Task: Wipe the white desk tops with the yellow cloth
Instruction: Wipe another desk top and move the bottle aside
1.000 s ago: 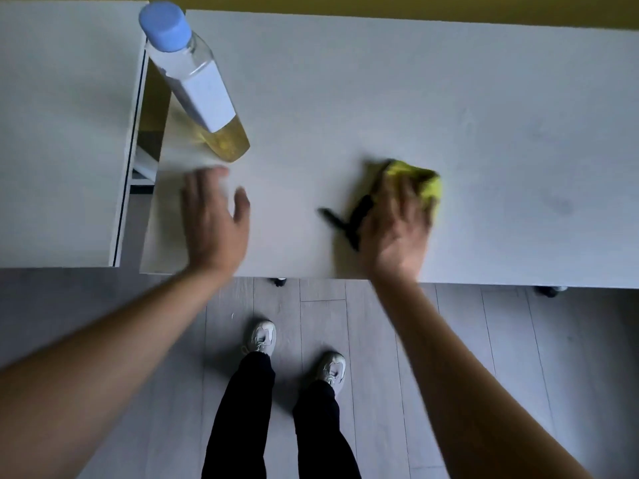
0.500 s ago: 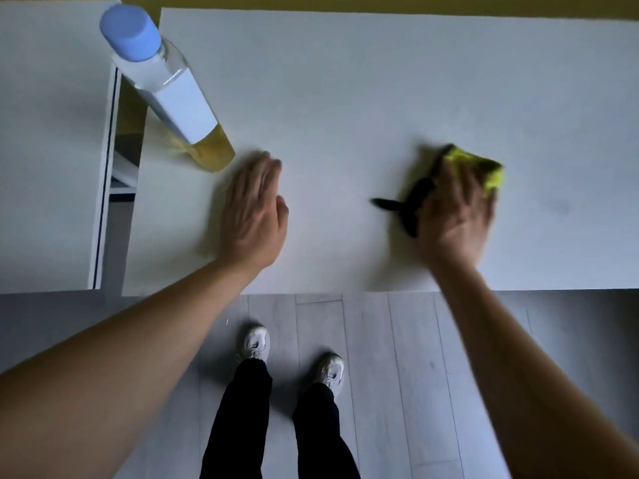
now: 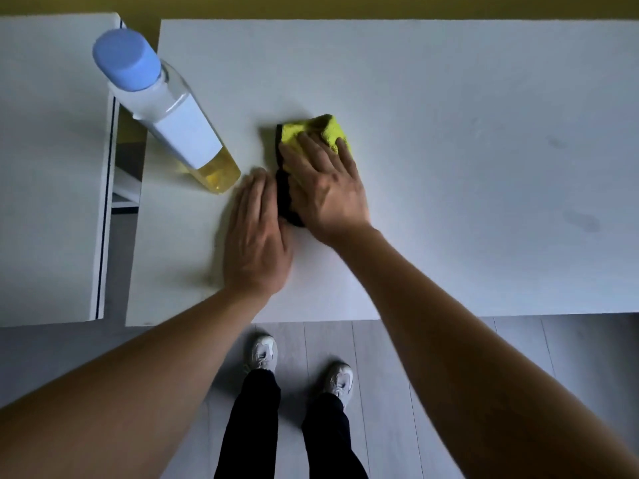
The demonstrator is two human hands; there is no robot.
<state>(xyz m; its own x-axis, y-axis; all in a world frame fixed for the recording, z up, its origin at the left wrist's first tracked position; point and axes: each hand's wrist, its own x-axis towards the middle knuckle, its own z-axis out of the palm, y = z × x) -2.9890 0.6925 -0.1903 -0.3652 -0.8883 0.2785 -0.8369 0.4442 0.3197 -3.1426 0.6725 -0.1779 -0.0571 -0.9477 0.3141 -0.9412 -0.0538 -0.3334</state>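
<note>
Pressing down with our right hand (image 3: 325, 188), we hold the yellow cloth (image 3: 313, 134) flat on the white desk (image 3: 466, 98). The fingers lie straight on top of it; they do not curl around it. The cloth sticks out from under the fingertips toward 12 o'clock, and its dark edge (image 3: 284, 188) runs down the side at 9 o'clock of our hand, so the cloth is long from 12 to 6. Our left hand (image 3: 256, 236) lies flat and loose on the desk, holding nothing, just beside the cloth's dark edge, maybe touching it. The right hand is the one on the cloth, so we think it should do the next push. At 10 o'clock from the cloth stands a bottle (image 3: 166, 112) with a blue cap and yellow liquid, near the desk's left edge. That side is tight, and we could bump the bottle. Toward 3 o'clock the desk is wide open, with faint gray smudges (image 3: 581, 221) we think need wiping. The near edge at 6 o'clock is close to our wrists. A second white desk (image 3: 52, 167) sits at 9 o'clock, across a thin gap.
</note>
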